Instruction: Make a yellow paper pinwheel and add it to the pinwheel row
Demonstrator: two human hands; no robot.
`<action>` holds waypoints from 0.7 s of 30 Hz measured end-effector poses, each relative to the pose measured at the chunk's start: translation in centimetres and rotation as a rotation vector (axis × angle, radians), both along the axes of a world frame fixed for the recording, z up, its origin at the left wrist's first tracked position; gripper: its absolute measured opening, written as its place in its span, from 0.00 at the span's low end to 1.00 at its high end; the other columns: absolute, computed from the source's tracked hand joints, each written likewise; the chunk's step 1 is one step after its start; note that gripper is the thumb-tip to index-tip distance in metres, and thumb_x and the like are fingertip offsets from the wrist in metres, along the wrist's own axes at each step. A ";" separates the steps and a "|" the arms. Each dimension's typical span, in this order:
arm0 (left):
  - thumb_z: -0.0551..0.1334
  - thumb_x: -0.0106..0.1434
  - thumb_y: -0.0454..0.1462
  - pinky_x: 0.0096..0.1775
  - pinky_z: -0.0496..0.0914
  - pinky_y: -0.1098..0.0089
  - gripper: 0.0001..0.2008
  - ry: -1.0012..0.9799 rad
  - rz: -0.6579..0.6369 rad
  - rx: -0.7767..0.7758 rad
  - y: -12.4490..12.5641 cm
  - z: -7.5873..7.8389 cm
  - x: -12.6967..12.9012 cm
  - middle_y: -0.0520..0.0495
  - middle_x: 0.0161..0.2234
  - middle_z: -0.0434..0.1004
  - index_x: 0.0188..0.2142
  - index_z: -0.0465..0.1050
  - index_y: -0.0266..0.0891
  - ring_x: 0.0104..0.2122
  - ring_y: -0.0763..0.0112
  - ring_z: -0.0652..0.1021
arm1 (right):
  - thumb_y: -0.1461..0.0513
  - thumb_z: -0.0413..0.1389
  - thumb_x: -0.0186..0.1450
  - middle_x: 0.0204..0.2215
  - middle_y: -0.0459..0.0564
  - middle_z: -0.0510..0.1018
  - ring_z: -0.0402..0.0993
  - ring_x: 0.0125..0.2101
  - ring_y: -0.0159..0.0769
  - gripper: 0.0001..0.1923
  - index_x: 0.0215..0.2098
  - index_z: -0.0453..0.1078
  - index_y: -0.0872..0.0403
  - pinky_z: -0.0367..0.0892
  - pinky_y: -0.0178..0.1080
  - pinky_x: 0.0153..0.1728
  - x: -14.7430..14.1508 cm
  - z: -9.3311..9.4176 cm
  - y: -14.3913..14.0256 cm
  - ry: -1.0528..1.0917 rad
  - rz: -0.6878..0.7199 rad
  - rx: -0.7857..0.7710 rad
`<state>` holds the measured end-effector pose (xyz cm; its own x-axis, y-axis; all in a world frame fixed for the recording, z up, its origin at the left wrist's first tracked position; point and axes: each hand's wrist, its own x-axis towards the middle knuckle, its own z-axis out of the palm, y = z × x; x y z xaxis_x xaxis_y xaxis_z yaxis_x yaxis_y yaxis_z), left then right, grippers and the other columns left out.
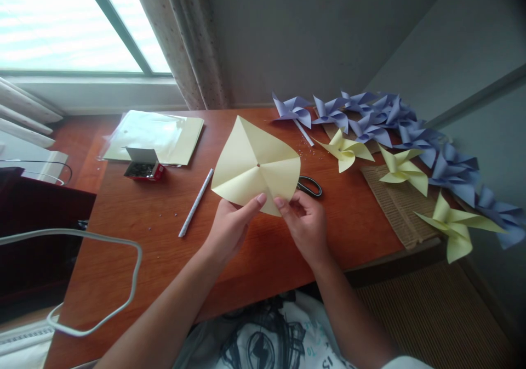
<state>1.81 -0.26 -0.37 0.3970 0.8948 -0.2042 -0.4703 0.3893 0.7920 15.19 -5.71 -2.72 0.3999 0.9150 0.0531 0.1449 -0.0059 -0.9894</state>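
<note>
While both hands work above it, the wooden table carries every loose item in view. At 2 o'clock from the hands, a row of purple pinwheels runs along the wall, with three yellow pinwheels just in front of them, partly over a ribbed brown mat. At 10 o'clock lies a clear packet of yellow paper; a small open box of pins sits at its near edge.

A yellow paper piece, folded with creases meeting at a centre hole, is held tilted above the middle of the table. The left hand grips its lower edge at 7 o'clock, fingers closed narrowly on the paper. The right hand pinches the same edge at 5 o'clock, fingers likewise closed on it.

A white rolled paper stick lies at 9 o'clock from the left hand. Black scissors lie just beyond the right hand, partly hidden by the paper.
</note>
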 end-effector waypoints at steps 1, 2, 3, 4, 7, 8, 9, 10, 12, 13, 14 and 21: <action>0.71 0.60 0.35 0.54 0.75 0.60 0.27 0.000 -0.003 0.002 0.0 -0.1 0.0 0.39 0.54 0.80 0.58 0.74 0.39 0.54 0.52 0.80 | 0.51 0.62 0.65 0.28 0.47 0.77 0.77 0.33 0.39 0.14 0.29 0.72 0.50 0.74 0.42 0.43 0.0 0.0 0.0 0.007 0.009 -0.001; 0.71 0.60 0.35 0.54 0.75 0.60 0.26 0.003 -0.003 0.005 0.0 -0.1 -0.1 0.39 0.54 0.80 0.58 0.74 0.39 0.54 0.52 0.80 | 0.51 0.62 0.65 0.28 0.46 0.77 0.76 0.33 0.39 0.14 0.29 0.72 0.50 0.74 0.42 0.43 0.1 0.0 0.0 0.012 0.021 -0.002; 0.71 0.60 0.35 0.54 0.75 0.61 0.26 0.009 0.001 0.007 0.1 -0.1 -0.1 0.39 0.54 0.80 0.58 0.74 0.39 0.54 0.52 0.80 | 0.51 0.62 0.65 0.27 0.46 0.77 0.76 0.32 0.38 0.14 0.29 0.72 0.51 0.74 0.41 0.43 0.1 0.0 0.0 0.017 0.034 -0.003; 0.71 0.60 0.35 0.54 0.75 0.61 0.26 0.017 0.008 0.006 0.1 -0.1 -0.1 0.39 0.54 0.80 0.58 0.75 0.39 0.54 0.52 0.80 | 0.51 0.62 0.65 0.27 0.46 0.77 0.75 0.31 0.38 0.14 0.28 0.71 0.51 0.74 0.41 0.42 0.1 0.0 0.0 0.019 0.046 -0.006; 0.73 0.58 0.36 0.54 0.75 0.60 0.26 0.042 0.025 -0.002 0.2 0.0 -0.1 0.38 0.53 0.81 0.56 0.76 0.38 0.54 0.51 0.80 | 0.50 0.62 0.65 0.25 0.46 0.75 0.74 0.29 0.37 0.16 0.27 0.70 0.51 0.74 0.40 0.40 0.2 0.2 -0.1 0.017 0.070 -0.006; 0.73 0.57 0.37 0.54 0.75 0.60 0.26 0.047 0.027 -0.002 0.2 0.0 -0.1 0.39 0.53 0.81 0.56 0.76 0.38 0.54 0.51 0.80 | 0.50 0.62 0.65 0.25 0.45 0.75 0.74 0.29 0.37 0.16 0.27 0.71 0.51 0.74 0.40 0.40 0.2 0.3 -0.1 0.014 0.075 -0.004; 0.74 0.57 0.37 0.54 0.75 0.60 0.26 0.050 0.029 -0.001 0.3 0.1 -0.2 0.39 0.53 0.81 0.55 0.77 0.38 0.53 0.51 0.80 | 0.50 0.62 0.65 0.25 0.46 0.76 0.74 0.29 0.37 0.16 0.27 0.71 0.51 0.74 0.40 0.39 0.3 0.4 -0.1 0.010 0.080 -0.002; 0.74 0.57 0.37 0.54 0.75 0.60 0.25 0.053 0.032 0.001 0.3 0.1 -0.2 0.39 0.52 0.82 0.54 0.77 0.38 0.53 0.52 0.80 | 0.50 0.62 0.65 0.26 0.46 0.76 0.75 0.29 0.37 0.16 0.28 0.72 0.51 0.74 0.39 0.39 0.5 0.4 -0.1 0.003 0.087 -0.002; 0.74 0.57 0.38 0.52 0.75 0.61 0.23 0.067 0.042 0.002 0.4 0.0 -0.3 0.39 0.51 0.82 0.52 0.79 0.38 0.51 0.52 0.81 | 0.49 0.60 0.67 0.28 0.47 0.79 0.76 0.31 0.38 0.15 0.31 0.74 0.51 0.73 0.38 0.37 1.0 0.5 -0.1 -0.021 0.097 -0.006; 0.74 0.57 0.39 0.50 0.76 0.61 0.22 0.080 0.047 -0.002 0.4 -0.1 -0.3 0.39 0.50 0.83 0.50 0.79 0.38 0.50 0.53 0.81 | 0.49 0.59 0.68 0.30 0.48 0.80 0.77 0.33 0.39 0.15 0.33 0.75 0.51 0.73 0.38 0.37 1.5 0.4 -0.1 -0.038 0.096 -0.010; 0.74 0.57 0.40 0.47 0.76 0.63 0.20 0.096 0.053 -0.008 0.5 -0.2 -0.4 0.40 0.48 0.84 0.48 0.80 0.37 0.48 0.54 0.82 | 0.50 0.58 0.68 0.32 0.49 0.81 0.78 0.34 0.40 0.14 0.36 0.76 0.51 0.74 0.39 0.38 2.0 0.3 -0.2 -0.061 0.087 -0.014; 0.74 0.56 0.40 0.30 0.71 0.75 0.16 0.141 0.075 -0.054 0.8 -0.6 -0.8 0.44 0.39 0.84 0.42 0.81 0.37 0.33 0.68 0.80 | 0.59 0.57 0.68 0.46 0.57 0.80 0.77 0.48 0.48 0.15 0.51 0.73 0.53 0.72 0.50 0.51 6.9 -1.1 -0.5 -0.629 -0.020 -0.013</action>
